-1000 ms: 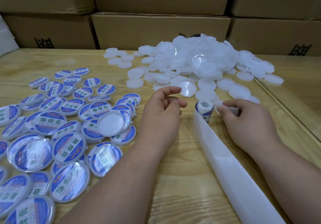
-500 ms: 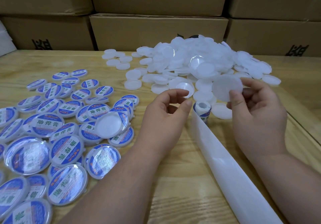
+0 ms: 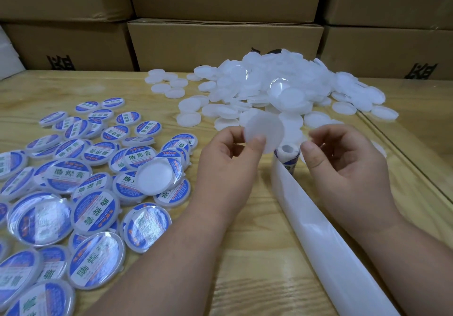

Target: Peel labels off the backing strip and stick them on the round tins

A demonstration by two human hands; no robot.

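Observation:
My left hand (image 3: 228,166) pinches a blank white round tin (image 3: 266,129) between thumb and fingers, holding it up above the table. My right hand (image 3: 343,166) hovers just right of it, fingers loosely curled and holding nothing. Between the hands stands the small roll of blue labels (image 3: 286,155). Its white backing strip (image 3: 318,229) runs from the roll toward me under my right forearm. A heap of blank white tins (image 3: 282,87) lies behind the hands.
Several tins with blue labels (image 3: 73,180) are spread over the left of the wooden table (image 3: 245,279). One blank tin (image 3: 157,174) rests on top of them. Cardboard boxes (image 3: 220,40) are stacked along the far edge. A table seam (image 3: 404,153) runs on the right.
My right hand lifted a blank tin from the pile and passed it to my left hand, which now pinches it. The right hand has let go and drawn back a little.

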